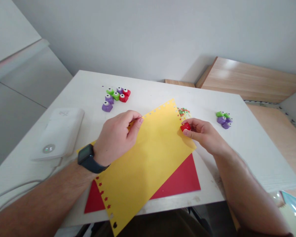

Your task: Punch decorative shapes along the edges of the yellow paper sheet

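A yellow sheet of paper (148, 158) with small shapes punched along its edges is tilted over the table. My left hand (120, 136), wearing a dark watch (87, 156), pinches the sheet's upper edge between thumb and fingers. A red craft punch (185, 127) sits at the sheet's right edge, gripped by the thumb and fingers of my right hand (202, 133). Beneath the yellow sheet lies a red sheet of paper (180, 181), partly covered. Just beyond the right hand is a heap of small coloured paper cut-outs (184, 113).
Several purple, green and red craft punches (116, 96) stand at the back left of the white table (148, 87). More green and purple punches (224, 119) are grouped on the right. A white box-shaped device (61, 131) with a cable (24, 186) lies at the left.
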The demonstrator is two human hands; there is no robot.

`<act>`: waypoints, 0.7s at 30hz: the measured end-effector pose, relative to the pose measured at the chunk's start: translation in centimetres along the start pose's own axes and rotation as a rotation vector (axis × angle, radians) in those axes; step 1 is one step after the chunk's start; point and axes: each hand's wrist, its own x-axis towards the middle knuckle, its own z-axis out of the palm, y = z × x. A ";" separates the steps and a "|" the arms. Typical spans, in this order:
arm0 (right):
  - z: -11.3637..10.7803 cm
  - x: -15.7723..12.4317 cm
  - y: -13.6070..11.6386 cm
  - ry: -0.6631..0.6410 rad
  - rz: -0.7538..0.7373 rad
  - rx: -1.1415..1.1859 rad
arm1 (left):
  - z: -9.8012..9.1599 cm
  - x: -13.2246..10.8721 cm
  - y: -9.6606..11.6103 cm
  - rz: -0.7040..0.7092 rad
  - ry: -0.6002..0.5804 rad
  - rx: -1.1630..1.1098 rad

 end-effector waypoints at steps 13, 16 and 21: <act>0.0 0.0 0.1 0.028 -0.031 -0.086 | -0.1 0.0 0.1 -0.009 0.001 0.001; 0.0 0.0 0.1 0.048 -0.039 -0.089 | 0.0 0.0 0.1 -0.002 0.006 0.001; 0.1 0.1 0.3 0.059 -0.044 -0.103 | 0.1 0.1 0.1 0.001 0.008 -0.009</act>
